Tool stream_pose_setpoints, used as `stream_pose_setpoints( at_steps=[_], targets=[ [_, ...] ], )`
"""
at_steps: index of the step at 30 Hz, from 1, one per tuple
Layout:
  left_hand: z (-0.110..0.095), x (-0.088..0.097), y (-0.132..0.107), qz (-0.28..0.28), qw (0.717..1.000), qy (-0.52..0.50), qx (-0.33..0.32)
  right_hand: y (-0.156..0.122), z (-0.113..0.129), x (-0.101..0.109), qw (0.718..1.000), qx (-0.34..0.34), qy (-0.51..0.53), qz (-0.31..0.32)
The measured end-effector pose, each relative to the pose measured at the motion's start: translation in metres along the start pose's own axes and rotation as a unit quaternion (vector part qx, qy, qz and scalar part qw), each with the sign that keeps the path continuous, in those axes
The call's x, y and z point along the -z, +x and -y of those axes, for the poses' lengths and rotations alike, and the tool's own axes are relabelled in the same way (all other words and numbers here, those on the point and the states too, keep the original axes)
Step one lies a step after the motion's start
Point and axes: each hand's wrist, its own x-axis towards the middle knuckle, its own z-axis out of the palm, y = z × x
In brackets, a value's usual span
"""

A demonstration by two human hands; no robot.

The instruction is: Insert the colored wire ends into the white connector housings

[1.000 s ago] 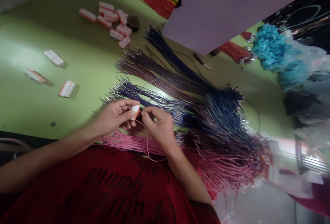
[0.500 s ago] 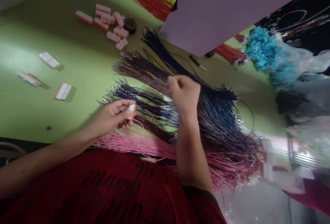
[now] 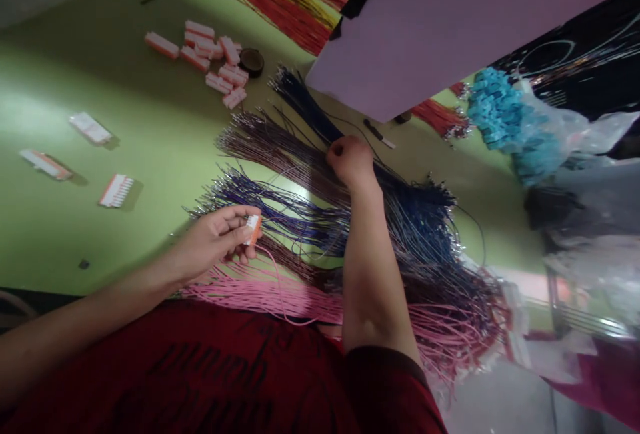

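My left hand [image 3: 225, 233] pinches a small white and orange connector housing [image 3: 253, 229] between thumb and fingers. A pink wire [image 3: 278, 281] hangs from the housing and curves down over the pink wire bundle [image 3: 300, 295]. My right hand [image 3: 354, 162] is closed, its fingers curled above the brown wire bundle [image 3: 280, 147] and beside the navy wire bundle [image 3: 313, 107]. Whatever its fingertips grip, if anything, is hidden. Between the hands lies a purple-blue wire bundle [image 3: 280, 204], with metal terminals at its left ends.
Three loose connector housings, one of them here [image 3: 117, 191], lie on the green table [image 3: 45, 221] at left. Farther back are a pile of housings [image 3: 200, 41] and a tape roll [image 3: 251, 62]. A purple panel [image 3: 390, 41], a small knife [image 3: 377, 133] and bagged turquoise parts [image 3: 495, 107] sit right.
My right hand has moved slightly up and back toward the navy bundle. The thin wire that ran up from the housing toward it now hangs lower. My left hand keeps the housing.
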Motion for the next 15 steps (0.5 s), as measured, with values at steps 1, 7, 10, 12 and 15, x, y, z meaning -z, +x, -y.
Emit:
stream_pose_setpoints(
  at_steps=[1, 7, 10, 12, 15],
  targets=[
    [0.0, 0.0, 0.0, -0.001, 1.0, 0.001, 0.0, 0.001, 0.0, 0.0, 1.0, 0.0, -0.007, -0.001],
    [0.0, 0.0, 0.001, 0.0, 1.0, 0.004, 0.005, 0.005, 0.003, -0.005, 0.997, 0.033, 0.048, -0.055],
    [0.0, -0.001, 0.001, 0.0, 1.0, 0.006, 0.003, 0.01, 0.008, -0.009, 0.995, 0.057, 0.065, -0.047],
    [0.0, -0.001, 0.001, -0.004, 1.0, 0.007, 0.003, 0.013, 0.009, -0.008, 0.996, 0.059, 0.051, -0.032],
    [0.001, 0.0, 0.002, -0.004, 1.0, 0.005, 0.005, 0.015, 0.008, -0.005, 0.996, 0.056, 0.049, -0.053]
  ],
)
